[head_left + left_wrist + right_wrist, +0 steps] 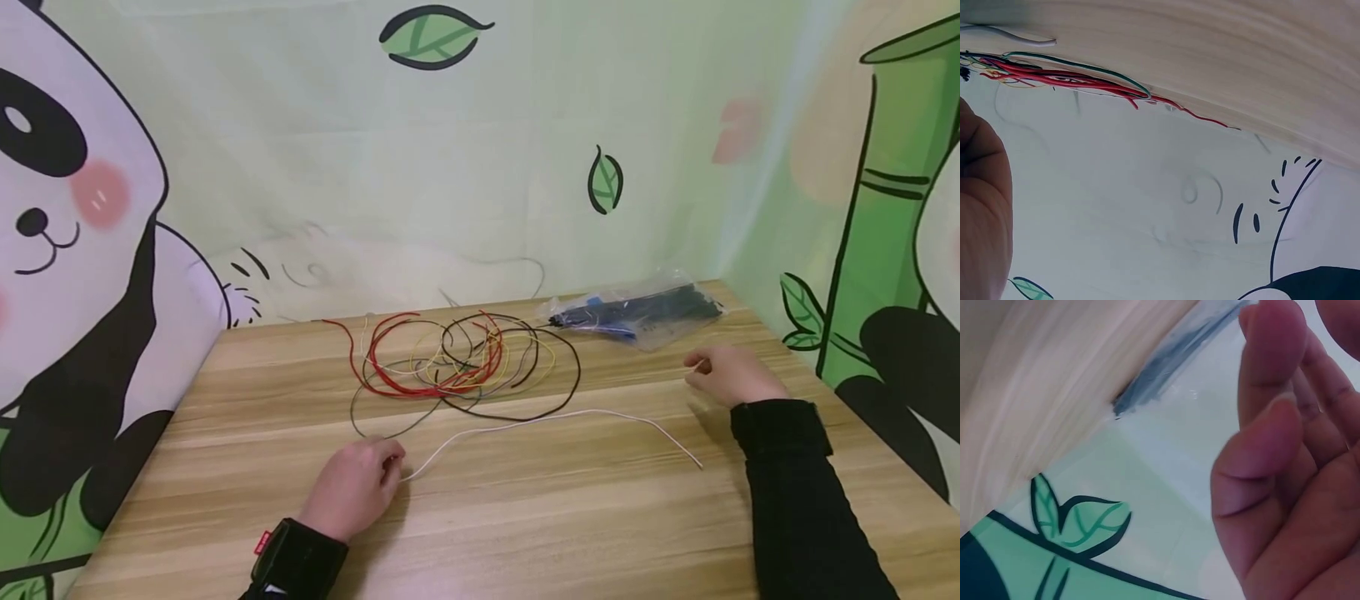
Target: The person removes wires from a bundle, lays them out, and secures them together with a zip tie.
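A white wire [525, 422] lies in a low arch across the front of the tabletop. My left hand [354, 490] is at its left end with the fingers bent inward, covering that tip in the head view. In the left wrist view, the wire's end [1041, 42] shows against the tabletop beside the left hand [985, 206], whose fingertips are out of frame. I cannot tell whether those fingers pinch the wire. Above the table's right side, my right hand [731, 375] is apart from the wire's other end. Its fingers [1272, 347] are loosely bent, with nothing between them and the thumb.
Behind the white wire lies a tangle of red wires [431, 392], black wires [577, 367] and yellow, green and grey ones. A clear plastic bag [660, 321] of dark strips sits at the back right. A printed panda curtain [300, 167] hangs behind the table [540, 517].
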`<move>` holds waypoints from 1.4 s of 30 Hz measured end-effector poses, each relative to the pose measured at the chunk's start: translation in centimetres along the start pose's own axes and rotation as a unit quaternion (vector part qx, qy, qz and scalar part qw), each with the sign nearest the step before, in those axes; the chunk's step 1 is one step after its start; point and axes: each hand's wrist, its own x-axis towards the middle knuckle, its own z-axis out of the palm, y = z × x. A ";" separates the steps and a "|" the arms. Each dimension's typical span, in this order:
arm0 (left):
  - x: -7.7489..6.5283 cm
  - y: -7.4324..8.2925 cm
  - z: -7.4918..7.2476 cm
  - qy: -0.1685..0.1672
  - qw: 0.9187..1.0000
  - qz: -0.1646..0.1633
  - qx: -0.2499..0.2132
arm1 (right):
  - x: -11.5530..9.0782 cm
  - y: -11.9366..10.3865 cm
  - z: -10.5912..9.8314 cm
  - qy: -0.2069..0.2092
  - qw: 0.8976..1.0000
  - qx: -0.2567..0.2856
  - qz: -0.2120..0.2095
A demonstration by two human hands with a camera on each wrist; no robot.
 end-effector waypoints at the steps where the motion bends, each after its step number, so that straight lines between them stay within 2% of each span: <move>1: 0.0 -0.1 -0.1 0.004 1.000 0.000 0.000 | 0.0 -0.3 0.0 0.010 1.000 -0.002 -0.002; 5: 0.2 -0.3 -0.6 0.015 1.000 0.003 -0.011 | -0.1 -1.8 0.5 0.048 0.998 -0.020 -0.030; 10: 0.7 -0.3 -2.0 0.036 0.999 0.015 -0.035 | -0.1 -4.8 1.5 0.074 0.991 -0.060 -0.098; 16: 1.4 0.4 -2.9 0.041 0.998 0.019 -0.037 | 0.7 -10.6 3.1 0.066 0.976 -0.070 -0.197; 18: 1.8 1.1 -3.0 0.044 0.998 0.032 -0.025 | 1.3 -12.5 3.7 0.061 0.969 -0.079 -0.227; 21: 2.8 2.4 -2.9 0.063 0.996 0.070 0.003 | 2.4 -15.2 4.8 0.052 0.959 -0.104 -0.259; 25: 4.3 4.1 -2.8 0.099 0.986 0.128 0.044 | 4.2 -18.1 6.7 0.029 0.950 -0.135 -0.280; 28: 5.2 5.3 -2.4 0.109 0.980 0.156 0.051 | 5.4 -19.6 8.2 0.010 0.945 -0.153 -0.289; 30: 5.4 5.9 -1.9 0.105 0.979 0.168 0.049 | 6.1 -20.2 9.1 0.003 0.941 -0.169 -0.292; 34: 5.3 6.3 -0.6 0.083 0.980 0.174 0.055 | 6.6 -20.8 10.1 0.002 0.942 -0.195 -0.273; 38: 5.0 5.9 0.3 0.064 0.983 0.161 0.066 | 6.6 -20.6 10.7 0.007 0.945 -0.208 -0.253; 42: 4.8 5.6 0.5 0.051 0.986 0.143 0.070 | 6.2 -20.5 11.2 -0.026 0.943 -0.214 -0.254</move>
